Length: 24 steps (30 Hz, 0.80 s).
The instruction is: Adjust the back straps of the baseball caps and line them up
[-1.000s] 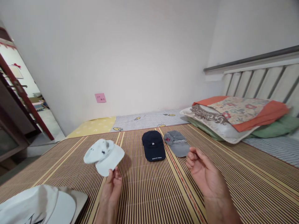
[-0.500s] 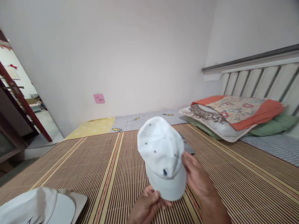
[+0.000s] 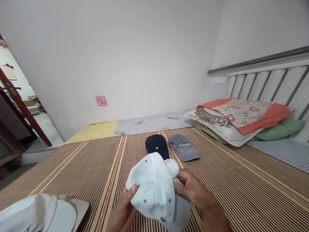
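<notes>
A white baseball cap [image 3: 154, 190] with a small dark blue emblem is held between my two hands above the striped mat. My left hand [image 3: 124, 204] grips the left side of its crown, thumb on top. On the right side, my right hand [image 3: 194, 190] is closed on the crown just above the brim, which points down to the right. Beyond it lie a navy cap [image 3: 156, 145], partly covered by the white one, and a grey cap [image 3: 183, 148] with a red mark.
A stack of white and beige caps [image 3: 41, 211] lies at the lower left on the bamboo mat [image 3: 84, 174]. Pillows [image 3: 241, 119] are piled at the right by a radiator [image 3: 270, 83]. A pink note [image 3: 101, 101] sticks to the wall; a doorway stands at far left.
The white baseball cap has come down and toward me and turned, its crown now dented. My left hand has shifted from the brim to the crown. The navy and grey caps have come into view.
</notes>
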Each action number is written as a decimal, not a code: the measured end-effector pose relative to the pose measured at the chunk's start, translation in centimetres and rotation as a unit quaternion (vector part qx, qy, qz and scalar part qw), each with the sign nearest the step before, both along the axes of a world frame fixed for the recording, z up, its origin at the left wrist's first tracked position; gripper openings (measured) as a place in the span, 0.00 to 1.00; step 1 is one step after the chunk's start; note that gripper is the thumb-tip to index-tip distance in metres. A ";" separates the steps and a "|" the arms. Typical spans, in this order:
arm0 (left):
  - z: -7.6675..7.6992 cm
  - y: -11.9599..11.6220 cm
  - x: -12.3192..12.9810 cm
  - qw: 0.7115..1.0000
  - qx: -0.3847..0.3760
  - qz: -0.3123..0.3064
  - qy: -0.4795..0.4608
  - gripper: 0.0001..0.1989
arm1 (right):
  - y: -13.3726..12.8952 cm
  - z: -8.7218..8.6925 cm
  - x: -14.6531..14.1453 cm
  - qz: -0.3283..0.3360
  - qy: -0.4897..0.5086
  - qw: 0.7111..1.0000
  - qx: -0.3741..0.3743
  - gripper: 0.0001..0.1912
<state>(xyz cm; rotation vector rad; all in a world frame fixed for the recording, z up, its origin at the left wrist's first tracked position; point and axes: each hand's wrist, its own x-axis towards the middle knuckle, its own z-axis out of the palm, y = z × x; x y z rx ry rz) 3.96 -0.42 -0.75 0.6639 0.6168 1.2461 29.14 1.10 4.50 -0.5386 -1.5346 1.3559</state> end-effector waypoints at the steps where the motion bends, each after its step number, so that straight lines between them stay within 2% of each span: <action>1: 0.4 -0.3 -0.4 0.999 0.009 0.021 0.025 0.20 | -0.1 0.3 -0.2 -0.003 -0.011 1.000 0.025 0.17; 4: 1.4 -0.9 -1.9 0.988 0.053 0.107 0.103 0.29 | -0.5 1.1 -0.7 -0.051 -0.049 0.995 0.067 0.10; 7: 2.2 -0.9 -3.9 0.961 0.087 0.149 0.215 0.27 | -0.8 1.7 -1.0 -0.062 -0.098 0.991 0.064 0.08; 9: 2.8 -0.7 -5.1 0.941 0.123 0.090 0.301 0.19 | -0.6 1.5 -1.2 -0.046 -0.123 0.990 0.058 0.10; 11: 3.5 -0.5 -5.8 0.914 0.156 -0.001 0.374 0.11 | -0.1 0.9 -1.5 -0.039 -0.144 0.987 0.054 0.12; 13: 4.0 -0.5 -5.9 0.898 0.170 -0.045 0.404 0.05 | 0.3 0.2 -1.8 -0.036 -0.162 0.985 0.047 0.13; 18: 4.7 -1.1 -5.7 0.908 0.173 -0.027 0.380 0.06 | 0.6 -0.5 -1.7 -0.043 -0.175 0.983 0.041 0.13; 22: 5.2 -1.3 -6.3 0.917 0.184 -0.034 0.353 0.06 | 0.4 -0.1 -0.7 -0.102 -0.178 0.976 0.078 0.16; 24: 4.9 -1.1 -6.4 0.906 0.200 -0.007 0.372 0.06 | 0.8 -0.5 -0.5 -0.125 -0.204 0.965 0.104 0.17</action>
